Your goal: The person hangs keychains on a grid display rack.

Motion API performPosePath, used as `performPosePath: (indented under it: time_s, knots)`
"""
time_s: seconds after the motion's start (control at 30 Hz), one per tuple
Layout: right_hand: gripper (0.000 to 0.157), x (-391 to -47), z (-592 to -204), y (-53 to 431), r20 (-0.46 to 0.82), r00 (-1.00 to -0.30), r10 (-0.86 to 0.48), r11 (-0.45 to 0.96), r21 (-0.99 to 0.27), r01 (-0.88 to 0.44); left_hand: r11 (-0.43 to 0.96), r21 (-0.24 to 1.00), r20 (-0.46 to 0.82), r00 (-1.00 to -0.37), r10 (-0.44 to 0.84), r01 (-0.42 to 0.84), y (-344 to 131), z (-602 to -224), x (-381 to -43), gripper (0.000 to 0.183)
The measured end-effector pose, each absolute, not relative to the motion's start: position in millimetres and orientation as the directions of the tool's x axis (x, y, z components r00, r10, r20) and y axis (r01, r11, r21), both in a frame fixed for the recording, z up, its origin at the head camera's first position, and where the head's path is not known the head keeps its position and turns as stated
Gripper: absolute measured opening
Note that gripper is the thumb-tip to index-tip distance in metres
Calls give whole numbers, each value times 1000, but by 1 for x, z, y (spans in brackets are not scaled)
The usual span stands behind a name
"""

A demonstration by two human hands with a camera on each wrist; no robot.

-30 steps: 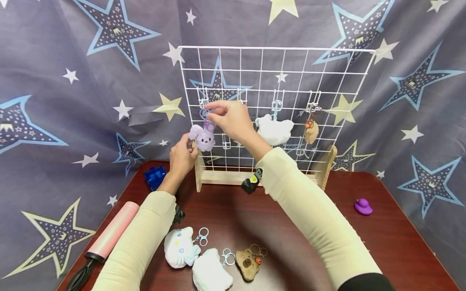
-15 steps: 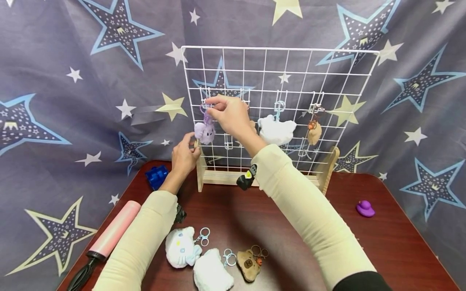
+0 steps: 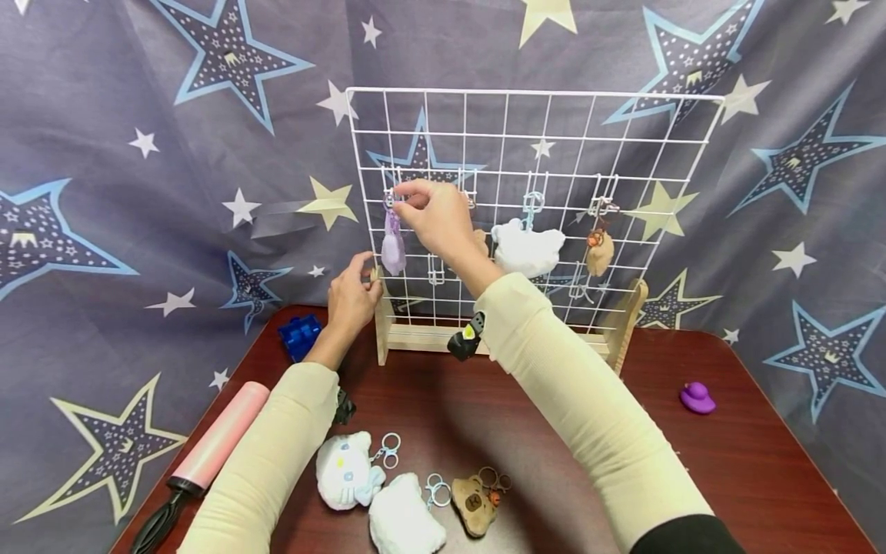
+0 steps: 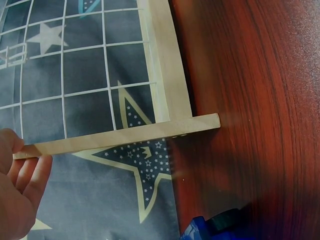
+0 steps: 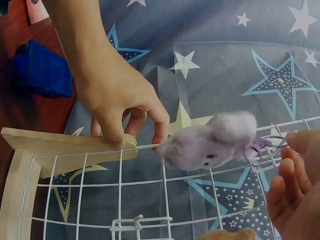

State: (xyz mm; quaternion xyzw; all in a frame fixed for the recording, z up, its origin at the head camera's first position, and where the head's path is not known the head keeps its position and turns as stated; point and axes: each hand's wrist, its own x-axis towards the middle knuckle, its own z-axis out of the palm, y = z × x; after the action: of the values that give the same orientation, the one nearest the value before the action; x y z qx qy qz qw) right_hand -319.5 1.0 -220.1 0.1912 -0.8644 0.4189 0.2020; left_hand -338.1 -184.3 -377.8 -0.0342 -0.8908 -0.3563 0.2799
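Nearest me, at the bottom centre of the frame, a white plush with a blue bow (image 3: 342, 473), a plain white plush (image 3: 404, 519) and a brown bear plush (image 3: 474, 506) lay on the reddish bench (image 3: 761, 462), with a pink pump (image 3: 221, 435) at lower left. Further in, left of centre, the left hand (image 3: 351, 298) gripped the rack's wooden upright (image 3: 382, 327) between thumb and fingers. Above it, the right hand (image 3: 441, 219) pinched the ring of a purple plush (image 3: 393, 250), which hung at the left side of the white wire grid (image 3: 505, 158); I couldn't tell whether the ring was on the hook. Right of that hand hung a white cloud-like plush (image 3: 527, 248) and a small tan plush (image 3: 600, 252). Behind everything spread a grey star-patterned curtain (image 3: 180, 185).
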Motion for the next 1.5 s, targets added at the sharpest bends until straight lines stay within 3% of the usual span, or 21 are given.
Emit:
performPosePath:
  time_s: [0.43, 0.8, 1.1, 1.33, 1.5]
  knots:
    - [24, -308, -223, 11, 547, -817, -183, 572, -617, -541, 740, 616, 525, -841, -130, 270, -185, -380, -340, 53]
    - [24, -287, -238, 40, 553, -795, -248, 488, -638, -596, 717, 636, 481, -873, -78, 286, -189, -373, -339, 55]
    - [25, -273, -265, 89, 549, -790, -273, 477, -636, -607, 686, 652, 478, -877, -42, 322, -190, -373, -337, 58]
    - [24, -266, -288, 138, 535, -812, -233, 503, -648, -572, 707, 595, 546, -838, -7, 382, -196, -370, -318, 56]
    - [23, -257, -308, 178, 517, -831, -207, 544, -645, -537, 727, 513, 561, -819, 118, 456, -193, -371, -303, 49]
